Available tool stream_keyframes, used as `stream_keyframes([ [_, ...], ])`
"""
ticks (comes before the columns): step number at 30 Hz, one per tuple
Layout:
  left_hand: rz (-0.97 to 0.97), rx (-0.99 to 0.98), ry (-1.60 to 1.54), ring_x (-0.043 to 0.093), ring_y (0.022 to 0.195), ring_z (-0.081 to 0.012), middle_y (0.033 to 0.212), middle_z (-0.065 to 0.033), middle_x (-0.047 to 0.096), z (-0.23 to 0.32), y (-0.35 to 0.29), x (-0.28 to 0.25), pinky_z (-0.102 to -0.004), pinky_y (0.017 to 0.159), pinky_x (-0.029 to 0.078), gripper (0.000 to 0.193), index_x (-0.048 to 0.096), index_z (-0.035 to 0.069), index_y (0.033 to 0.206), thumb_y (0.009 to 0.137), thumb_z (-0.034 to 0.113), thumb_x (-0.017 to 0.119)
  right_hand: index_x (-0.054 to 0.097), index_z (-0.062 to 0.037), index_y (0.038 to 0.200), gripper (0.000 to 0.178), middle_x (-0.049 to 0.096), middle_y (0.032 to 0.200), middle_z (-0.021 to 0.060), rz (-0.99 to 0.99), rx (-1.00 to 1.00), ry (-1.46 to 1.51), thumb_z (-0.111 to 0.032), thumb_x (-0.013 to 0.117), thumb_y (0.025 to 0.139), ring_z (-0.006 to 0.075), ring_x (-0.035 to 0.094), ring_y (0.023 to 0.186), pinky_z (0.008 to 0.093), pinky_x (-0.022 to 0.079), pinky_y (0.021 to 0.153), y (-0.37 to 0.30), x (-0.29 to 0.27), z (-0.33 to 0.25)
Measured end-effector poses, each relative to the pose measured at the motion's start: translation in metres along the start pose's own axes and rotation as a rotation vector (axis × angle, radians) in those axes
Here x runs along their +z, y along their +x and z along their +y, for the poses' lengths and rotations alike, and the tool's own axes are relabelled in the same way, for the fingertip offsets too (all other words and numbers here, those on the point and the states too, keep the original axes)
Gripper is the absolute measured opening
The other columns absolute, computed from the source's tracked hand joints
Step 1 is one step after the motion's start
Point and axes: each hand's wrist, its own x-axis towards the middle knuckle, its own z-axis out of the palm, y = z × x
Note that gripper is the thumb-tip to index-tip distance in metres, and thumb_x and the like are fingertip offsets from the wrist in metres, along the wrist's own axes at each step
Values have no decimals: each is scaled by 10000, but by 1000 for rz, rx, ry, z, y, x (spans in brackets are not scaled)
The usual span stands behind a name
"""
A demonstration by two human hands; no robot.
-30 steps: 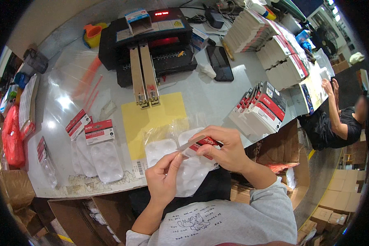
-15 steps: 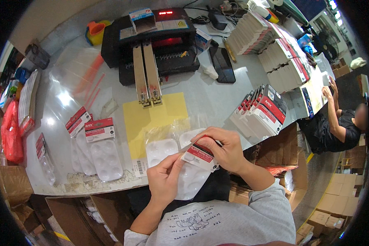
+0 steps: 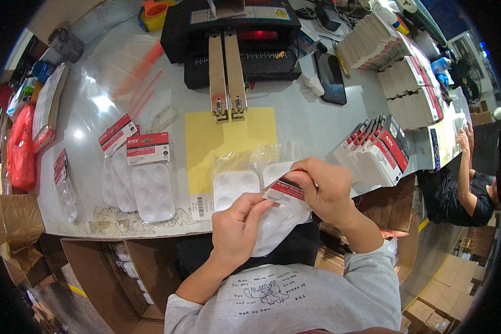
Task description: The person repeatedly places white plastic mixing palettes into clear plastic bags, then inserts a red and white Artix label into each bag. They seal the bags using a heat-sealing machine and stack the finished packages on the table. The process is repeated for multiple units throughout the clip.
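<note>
Below the middle of the frame, a white plastic paint palette (image 3: 273, 225) in a clear bag, with a red-and-white header card (image 3: 285, 191) at its top, is held just off the near edge of the grey desk (image 3: 312, 122). The right hand (image 3: 324, 186) is closed, pinching the card from above. The left hand (image 3: 236, 228) is curled around the bag's left side, thumb on the card's corner. Just above, two more bagged palettes (image 3: 236, 186) lie on a yellow sheet (image 3: 231, 136). Left of centre lie finished packs (image 3: 147, 175) with red headers. Right of centre stand red-and-white cards (image 3: 381, 153) in a row. At upper centre sits a black sealing machine (image 3: 234, 39).
</note>
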Motion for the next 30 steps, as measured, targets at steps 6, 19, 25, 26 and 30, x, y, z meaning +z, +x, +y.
stream_keyframes([
  [6, 31, 10, 34, 578, 523, -130, 722, -89, 668, 3, 0, -1, -245, 502, 440, 114, 644, 35, 900, 855, 136, 615, 563, -69, 727, 198, 536, 590, 34, 55, -253, -196, -193, 717, 742, 180, 533, 461, 289, 391, 402, 3, -2, -2],
  [19, 101, 30, -55, 514, 594, -59, 668, -33, 616, 2, -2, -5, -207, 552, 418, 130, 633, -18, 889, 864, 107, 608, 565, -60, 749, 205, 528, 617, 70, 1, -103, -82, -228, 678, 782, 221, 523, 476, 328, 407, 424, 20, -3, 1],
  [25, 381, -41, -366, 462, 670, -28, 751, 19, 584, -14, 15, -17, -164, 594, 363, 186, 621, -47, 853, 900, 126, 571, 664, -1, 775, 224, 628, 664, 54, -477, 680, 470, -203, 609, 855, 108, 594, 525, 271, 437, 492, 9, -13, 18],
  [26, 391, -63, -342, 456, 660, -22, 749, 25, 584, -17, 16, -19, -158, 583, 347, 193, 626, -40, 854, 907, 134, 560, 675, 12, 808, 221, 651, 683, 41, -522, 685, 558, -192, 608, 860, 64, 602, 559, 232, 434, 490, 6, -11, 20],
  [30, 402, -72, -341, 465, 663, -27, 754, 16, 594, -24, 20, -22, -161, 587, 354, 197, 629, -39, 867, 907, 143, 563, 681, 13, 852, 204, 647, 697, 37, -447, 778, 780, -178, 610, 860, 82, 610, 569, 203, 435, 492, 0, -2, 23],
])
